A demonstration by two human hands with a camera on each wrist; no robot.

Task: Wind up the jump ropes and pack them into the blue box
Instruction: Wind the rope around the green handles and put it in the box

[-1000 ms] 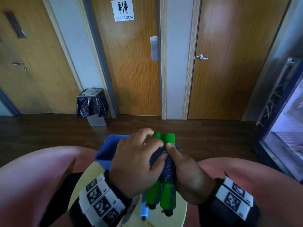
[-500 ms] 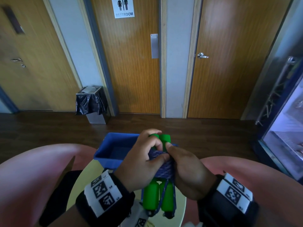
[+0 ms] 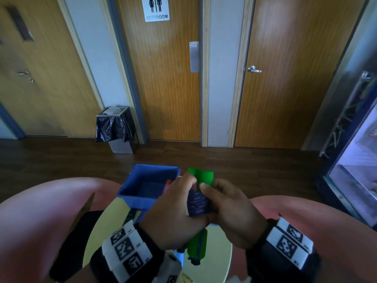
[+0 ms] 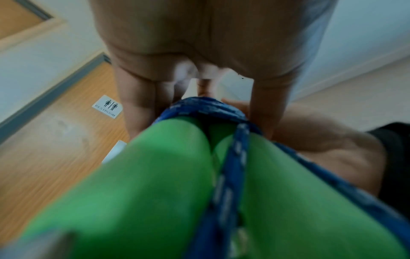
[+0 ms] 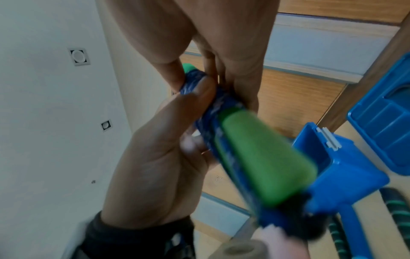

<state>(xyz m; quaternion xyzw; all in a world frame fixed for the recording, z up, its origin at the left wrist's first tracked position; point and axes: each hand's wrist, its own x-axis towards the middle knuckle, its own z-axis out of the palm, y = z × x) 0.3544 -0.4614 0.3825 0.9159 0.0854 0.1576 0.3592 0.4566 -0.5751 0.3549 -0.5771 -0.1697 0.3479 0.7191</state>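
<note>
A jump rope with two green foam handles [image 3: 201, 176] side by side and a blue patterned cord [image 3: 197, 205] wound round them is held above the small round table. My left hand [image 3: 173, 209] grips the bundle from the left, fingers curled over the cord [image 4: 199, 108]. From the right, my right hand [image 3: 228, 209] pinches the cord windings [image 5: 199, 84] with thumb and fingers. The open blue box [image 3: 142, 199] stands just left of the bundle on the table, with something orange and pink inside against its right wall.
The pale yellow round table [image 3: 102, 227] sits between pink seat edges. A light blue handle [image 3: 179, 256] and a dark rope with green bands [image 5: 395, 203] lie on it. The box lid [image 5: 386, 122] lies nearby. A bin [image 3: 115, 127] stands by wooden doors.
Both hands with the green-handled bundle have shifted right, clear of the box, which now shows fully open. The handles tilted up slightly.
</note>
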